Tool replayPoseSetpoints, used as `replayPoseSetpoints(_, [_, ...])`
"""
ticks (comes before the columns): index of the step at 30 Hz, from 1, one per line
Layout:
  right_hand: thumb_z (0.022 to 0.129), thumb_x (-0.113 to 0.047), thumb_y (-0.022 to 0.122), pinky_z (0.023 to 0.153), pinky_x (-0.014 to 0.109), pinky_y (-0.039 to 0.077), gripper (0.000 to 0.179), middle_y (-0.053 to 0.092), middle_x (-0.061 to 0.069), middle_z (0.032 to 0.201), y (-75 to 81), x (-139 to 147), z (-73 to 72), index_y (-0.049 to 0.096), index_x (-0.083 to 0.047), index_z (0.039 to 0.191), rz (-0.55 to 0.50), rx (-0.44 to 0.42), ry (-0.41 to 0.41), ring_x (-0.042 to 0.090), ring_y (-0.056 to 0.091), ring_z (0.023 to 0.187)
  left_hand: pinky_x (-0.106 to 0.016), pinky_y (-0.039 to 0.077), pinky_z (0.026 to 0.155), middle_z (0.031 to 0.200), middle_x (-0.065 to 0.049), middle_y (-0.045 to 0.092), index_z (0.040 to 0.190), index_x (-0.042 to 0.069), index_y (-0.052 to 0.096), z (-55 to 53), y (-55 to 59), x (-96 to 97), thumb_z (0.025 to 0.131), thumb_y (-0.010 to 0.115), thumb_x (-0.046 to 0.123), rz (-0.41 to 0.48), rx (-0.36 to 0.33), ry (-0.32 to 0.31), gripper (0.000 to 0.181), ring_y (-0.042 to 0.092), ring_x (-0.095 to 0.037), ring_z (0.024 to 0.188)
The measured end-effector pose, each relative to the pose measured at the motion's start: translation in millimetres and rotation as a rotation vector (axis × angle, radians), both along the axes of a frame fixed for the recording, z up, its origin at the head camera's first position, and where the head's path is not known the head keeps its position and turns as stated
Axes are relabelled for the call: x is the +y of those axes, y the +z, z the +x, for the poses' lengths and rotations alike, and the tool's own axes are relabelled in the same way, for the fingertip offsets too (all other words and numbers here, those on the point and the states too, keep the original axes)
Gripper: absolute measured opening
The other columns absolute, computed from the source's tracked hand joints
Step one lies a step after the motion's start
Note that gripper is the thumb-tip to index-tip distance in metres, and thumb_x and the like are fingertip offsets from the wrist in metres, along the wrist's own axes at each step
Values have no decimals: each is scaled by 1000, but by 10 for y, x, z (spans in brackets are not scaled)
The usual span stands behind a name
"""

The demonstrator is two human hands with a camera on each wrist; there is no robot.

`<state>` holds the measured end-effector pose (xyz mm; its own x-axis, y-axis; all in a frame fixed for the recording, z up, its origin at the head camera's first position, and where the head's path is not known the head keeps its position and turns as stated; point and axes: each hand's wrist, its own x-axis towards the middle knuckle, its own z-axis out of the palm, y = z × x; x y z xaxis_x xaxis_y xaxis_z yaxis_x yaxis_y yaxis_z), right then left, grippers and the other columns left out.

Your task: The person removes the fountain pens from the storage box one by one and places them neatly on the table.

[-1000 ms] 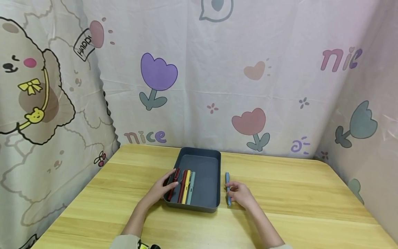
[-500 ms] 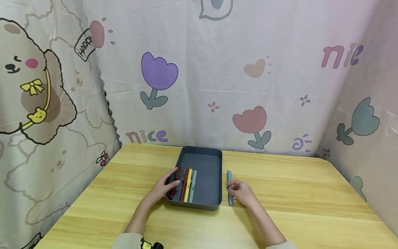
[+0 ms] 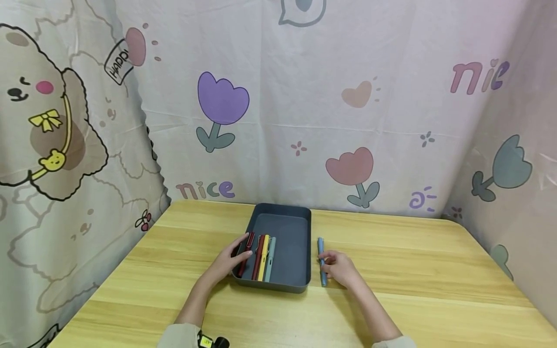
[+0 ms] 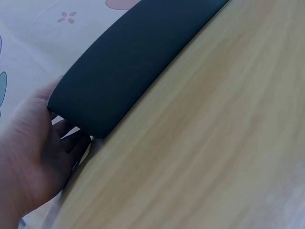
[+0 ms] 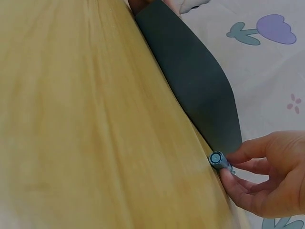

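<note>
"Where's the blue pen [image 3: 321, 246]?"

"Just right of the tray [image 3: 283, 286], well apart from the far edge of the tabletop [image 3: 435, 270] and pointing roughly toward it. The right hand [image 3: 339, 268] pinches it around the middle; I can't tell whether it's lifted."

"And the left hand [image 3: 224, 261]?"

"Its fingers grip the tray's left side, beside the four pens [image 3: 263, 258] inside."

"Any advice?"

"I'd use a steady left grip against sliding, and a light mid-barrel pinch so neither end swings into the tray."
</note>
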<state>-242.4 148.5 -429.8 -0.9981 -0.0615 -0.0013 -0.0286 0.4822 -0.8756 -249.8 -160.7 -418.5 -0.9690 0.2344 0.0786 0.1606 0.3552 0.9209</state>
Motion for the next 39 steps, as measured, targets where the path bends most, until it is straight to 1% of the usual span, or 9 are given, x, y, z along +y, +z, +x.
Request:
replayPoseSetpoints(2, [79, 10, 59, 56, 30, 50, 23, 55, 7, 77, 5, 1, -1, 64, 4, 100, -4, -4, -2, 15, 54, 60, -58, 23, 99, 145, -22, 23, 143, 3, 32, -32, -35, -8, 91, 58, 15, -1, 9, -1, 59, 18, -42, 131])
replayPoseSetpoints(4, [79, 10, 60, 56, 30, 50, 23, 55, 7, 78, 7, 2, -3, 64, 4, 101, -8, -7, -5, 15, 54, 61, -58, 22, 99, 146, -22, 23, 143, 5, 33, -88, -112, -26, 91, 59, 16, 11, 10, 0, 60, 18, -42, 131])
replayPoseSetpoints(9, [79, 10, 60, 56, 29, 50, 23, 55, 7, 78, 12, 2, 2, 64, 4, 101, -12, -13, -2, 15, 54, 60, -57, 23, 100, 146, -18, 25, 143, 12, 35, -218, -307, -71, 89, 62, 24, 7, 15, 17, 62, 20, -38, 132])
replayPoseSetpoints(11, [79, 9, 60, 56, 29, 50, 23, 55, 7, 78, 15, 3, 2, 64, 4, 101, -9, -14, -1, 15, 54, 60, -56, 24, 100, 146, -17, 26, 143, 13, 35, -239, -335, -77, 88, 63, 27, 1, 19, 21, 63, 21, -38, 132])
replayPoseSetpoints(15, [79, 9, 60, 55, 28, 50, 24, 54, 7, 78, 19, 6, 0, 64, 4, 102, -2, -17, 0, 15, 54, 60, -56, 23, 100, 146, -17, 26, 143, 14, 35, -248, -353, -74, 88, 63, 27, 2, 23, 20, 63, 21, -37, 131])
replayPoseSetpoints(25, [80, 7, 62, 55, 27, 49, 22, 54, 6, 78, 5, 11, -17, 64, 2, 101, 5, -22, -2, 14, 54, 59, -56, 22, 101, 145, -17, 27, 143, 14, 36, -239, -344, -72, 88, 63, 26, 5, 22, 22, 62, 22, -37, 132])
replayPoseSetpoints(31, [78, 8, 64, 56, 30, 50, 23, 55, 7, 79, 15, 9, -8, 64, 2, 100, 13, -18, 2, 15, 54, 61, -57, 21, 101, 146, -17, 27, 143, 14, 36, -243, -348, -74, 89, 62, 26, 3, 22, 26, 61, 21, -37, 132])
replayPoseSetpoints(34, [78, 9, 64, 57, 31, 51, 23, 55, 7, 79, 25, 8, 2, 64, 2, 100, 13, -22, 1, 15, 55, 61, -57, 21, 101, 145, -17, 27, 143, 14, 36, -236, -341, -75, 89, 62, 26, -3, 26, 26, 61, 22, -37, 132])
replayPoseSetpoints(39, [78, 8, 65, 56, 30, 51, 23, 55, 7, 78, 39, 13, 10, 64, 3, 101, 14, -26, 5, 15, 55, 60, -58, 18, 101, 146, -16, 26, 143, 14, 36, -220, -320, -69, 90, 61, 24, 5, 31, 13, 60, 19, -37, 132])
